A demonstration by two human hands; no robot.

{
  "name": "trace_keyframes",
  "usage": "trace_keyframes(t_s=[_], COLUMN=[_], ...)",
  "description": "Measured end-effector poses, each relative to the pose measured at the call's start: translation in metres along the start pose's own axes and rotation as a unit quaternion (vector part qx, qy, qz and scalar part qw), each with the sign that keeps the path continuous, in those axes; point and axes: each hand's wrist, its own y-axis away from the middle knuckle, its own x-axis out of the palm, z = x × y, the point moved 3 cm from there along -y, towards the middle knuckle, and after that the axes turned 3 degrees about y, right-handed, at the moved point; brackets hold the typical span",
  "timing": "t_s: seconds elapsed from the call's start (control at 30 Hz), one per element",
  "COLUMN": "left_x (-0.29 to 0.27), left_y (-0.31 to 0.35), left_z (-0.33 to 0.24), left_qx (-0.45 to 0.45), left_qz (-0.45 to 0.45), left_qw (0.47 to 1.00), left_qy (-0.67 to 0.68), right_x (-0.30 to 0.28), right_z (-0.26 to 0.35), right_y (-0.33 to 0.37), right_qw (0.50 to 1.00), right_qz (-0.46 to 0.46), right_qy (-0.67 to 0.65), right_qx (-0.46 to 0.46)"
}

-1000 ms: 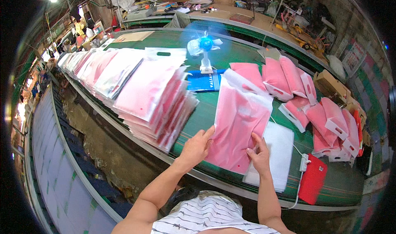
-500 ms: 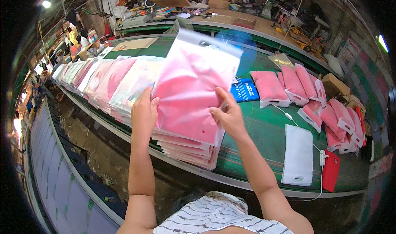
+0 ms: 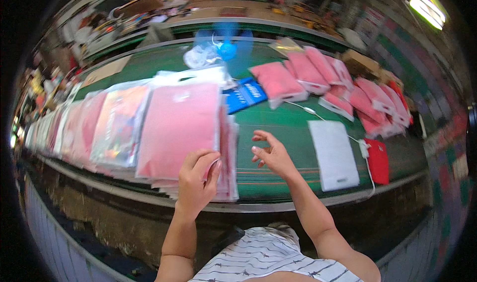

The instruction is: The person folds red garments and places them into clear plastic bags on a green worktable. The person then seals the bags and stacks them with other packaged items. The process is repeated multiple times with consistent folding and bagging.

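A pink packet in a clear plastic bag with a handle slot (image 3: 176,120) lies on top of a stack of similar packets at the near edge of the table. My left hand (image 3: 196,182) is over that packet's lower right edge, its thumb and fingers pinched together. Whatever they may hold is hidden. To the right of the stack, my right hand (image 3: 272,156) hovers above the green table with its fingers apart and nothing in them.
A row of packet stacks (image 3: 119,125) runs off leftward along the green table (image 3: 276,125). Plump pink packets (image 3: 308,73) are heaped at the right. A blue packet (image 3: 246,95), white bag (image 3: 334,155), red pouch (image 3: 377,161), white cable (image 3: 310,110) and spinning blue fan (image 3: 227,50) are also there.
The pink packet I held up in both hands now lies flat on the stack. My right hand has let go of it, and my view has turned to the right.
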Motion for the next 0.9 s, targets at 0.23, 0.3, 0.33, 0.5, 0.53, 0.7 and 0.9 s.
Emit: trace_keyframes(t_s=[0.23, 0.3, 0.33, 0.5, 0.53, 0.7, 0.9], left_x=[0.147, 0.201, 0.23, 0.376, 0.406, 0.514, 0.575], left_y=[0.018, 0.025, 0.029, 0.057, 0.064, 0.093, 0.118], left_z=[-0.049, -0.067, -0.076, -0.125, -0.135, -0.195, -0.23], left_qx=[0.025, 0.022, 0.021, 0.06, 0.052, 0.01, 0.003], left_qz=[0.184, 0.262, 0.299, 0.428, 0.453, 0.536, 0.575], left_qw=[0.976, 0.955, 0.942, 0.883, 0.87, 0.816, 0.794], left_qy=[0.113, 0.138, 0.149, 0.185, 0.185, 0.217, 0.196], right_x=[-0.178, -0.238, -0.268, -0.403, -0.43, -0.519, -0.543], right_z=[-0.127, -0.161, -0.177, -0.242, -0.254, -0.281, -0.281], right_y=[0.1, 0.137, 0.155, 0.239, 0.255, 0.308, 0.322], right_qw=[0.981, 0.96, 0.946, 0.858, 0.839, 0.739, 0.754], right_qz=[-0.129, -0.213, -0.254, -0.457, -0.489, -0.615, -0.567], right_qy=[-0.02, -0.036, -0.043, -0.118, -0.132, -0.222, -0.252], right_qx=[0.144, 0.179, 0.196, 0.206, 0.197, 0.161, 0.213])
